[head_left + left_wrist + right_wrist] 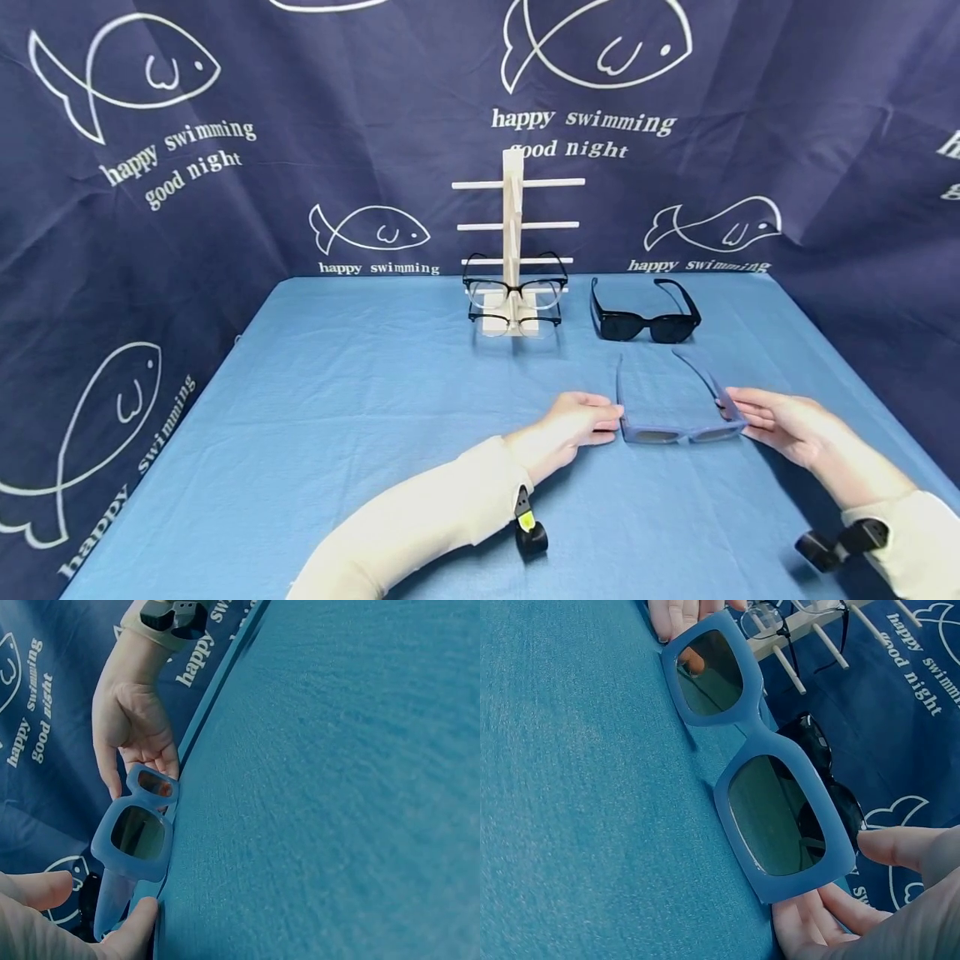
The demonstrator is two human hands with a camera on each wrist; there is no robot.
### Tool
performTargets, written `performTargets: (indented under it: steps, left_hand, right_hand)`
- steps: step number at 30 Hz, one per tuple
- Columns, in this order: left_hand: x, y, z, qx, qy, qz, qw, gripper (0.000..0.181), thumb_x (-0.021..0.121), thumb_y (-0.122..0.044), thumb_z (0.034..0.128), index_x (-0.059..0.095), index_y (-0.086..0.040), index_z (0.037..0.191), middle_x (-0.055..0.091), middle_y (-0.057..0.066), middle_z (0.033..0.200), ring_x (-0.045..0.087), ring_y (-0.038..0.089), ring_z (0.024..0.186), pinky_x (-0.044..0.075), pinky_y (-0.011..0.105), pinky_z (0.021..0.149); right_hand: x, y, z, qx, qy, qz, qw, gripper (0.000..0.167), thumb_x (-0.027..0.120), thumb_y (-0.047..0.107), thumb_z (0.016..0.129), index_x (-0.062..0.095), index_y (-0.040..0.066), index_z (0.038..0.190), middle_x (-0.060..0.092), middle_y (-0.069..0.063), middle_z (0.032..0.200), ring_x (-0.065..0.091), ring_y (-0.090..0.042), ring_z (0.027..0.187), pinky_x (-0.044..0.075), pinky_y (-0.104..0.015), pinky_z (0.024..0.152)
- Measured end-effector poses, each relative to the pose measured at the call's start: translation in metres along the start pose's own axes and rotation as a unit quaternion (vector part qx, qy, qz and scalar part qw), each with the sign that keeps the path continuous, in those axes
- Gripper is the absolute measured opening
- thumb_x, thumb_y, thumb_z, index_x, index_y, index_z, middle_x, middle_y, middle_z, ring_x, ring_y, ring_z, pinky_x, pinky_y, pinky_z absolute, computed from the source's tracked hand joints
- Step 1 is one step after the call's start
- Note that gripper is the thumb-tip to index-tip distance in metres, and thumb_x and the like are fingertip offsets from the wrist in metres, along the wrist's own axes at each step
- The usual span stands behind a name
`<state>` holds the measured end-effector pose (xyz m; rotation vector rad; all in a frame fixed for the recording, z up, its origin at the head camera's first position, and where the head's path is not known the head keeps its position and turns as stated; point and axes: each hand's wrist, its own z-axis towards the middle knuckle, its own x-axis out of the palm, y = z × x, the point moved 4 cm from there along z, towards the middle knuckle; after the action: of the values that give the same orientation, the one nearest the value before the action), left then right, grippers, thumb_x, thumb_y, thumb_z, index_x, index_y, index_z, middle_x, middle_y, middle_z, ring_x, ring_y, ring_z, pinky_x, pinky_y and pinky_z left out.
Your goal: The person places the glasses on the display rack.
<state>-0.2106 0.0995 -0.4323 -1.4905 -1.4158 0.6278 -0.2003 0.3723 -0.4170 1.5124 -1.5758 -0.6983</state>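
Blue-framed sunglasses [681, 435] with dark lenses are at the right of the blue table, front towards me and temples pointing back. My left hand [573, 425] holds their left end near the hinge with its fingertips. My right hand [787, 429] holds the opposite end, fingers about the hinge and temple. In the right wrist view, the frame [751, 735] is tilted across the picture, the right thumb [896, 847] beside its edge. A left fingertip shows through the far lens. The left wrist view shows the sunglasses [135, 871] edge-on between both hands.
Behind stands a wooden eyeglass rack [513, 200] with several crossbars. Dark-rimmed clear glasses [514, 289] and a second pair [495, 317] hang low on it. Black sunglasses [648, 326] lie right of the rack. Dark blue fish-printed cloth [375, 150] surrounds the table [337, 375].
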Motion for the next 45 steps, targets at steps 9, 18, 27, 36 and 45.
performTargets:
  steps: [9,18,27,36,45]
  left_hand:
    - [0.008,0.005,0.003,-0.009,-0.006,0.026,0.9996,0.026,0.072,-0.002,0.0846,0.061,0.004,0.108,0.071,0.016,0.094,0.070,0.030,0.097,0.061,0.036,0.086]
    - [0.010,0.005,0.005,-0.006,0.000,0.019,0.9998,0.027,0.070,0.003,0.0844,0.061,0.007,0.109,0.071,0.017,0.097,0.070,0.029,0.098,0.061,0.036,0.086]
    - [0.014,0.004,0.008,-0.010,-0.021,0.012,0.9997,0.026,0.069,0.009,0.0827,0.062,0.008,0.108,0.068,0.015,0.096,0.070,0.031,0.098,0.060,0.036,0.088]
    - [0.015,0.001,0.010,0.007,-0.046,0.026,0.9986,0.028,0.067,0.015,0.0804,0.063,0.004,0.106,0.067,0.012,0.093,0.070,0.029,0.090,0.062,0.036,0.082]
    - [0.012,0.004,0.008,0.009,-0.048,0.033,0.9983,0.034,0.067,0.014,0.0809,0.062,0.000,0.112,0.066,0.010,0.091,0.070,0.026,0.088,0.062,0.036,0.082]
  right_hand:
    - [0.000,-0.009,-0.001,0.011,0.018,-0.013,0.9997,0.026,0.057,0.014,0.098,0.075,0.023,0.083,0.075,0.010,0.085,0.069,-0.001,0.081,0.055,-0.019,0.069]
    - [0.003,-0.009,-0.001,0.003,0.024,-0.009,0.9997,0.024,0.058,0.011,0.097,0.073,0.024,0.085,0.075,0.008,0.087,0.070,-0.004,0.081,0.055,-0.019,0.067]
    - [0.005,-0.006,0.001,-0.011,0.029,0.003,0.9995,0.027,0.055,0.007,0.099,0.073,0.023,0.086,0.075,0.006,0.087,0.071,-0.005,0.081,0.058,-0.020,0.066]
    - [0.004,-0.007,0.004,-0.018,0.041,-0.009,0.9989,0.025,0.055,0.010,0.099,0.073,0.024,0.088,0.075,0.008,0.090,0.070,-0.005,0.084,0.056,-0.019,0.068]
    - [-0.003,-0.011,0.003,-0.030,0.081,-0.020,0.9960,0.031,0.049,0.009,0.101,0.075,0.026,0.094,0.073,0.010,0.097,0.067,-0.002,0.090,0.057,-0.019,0.076]
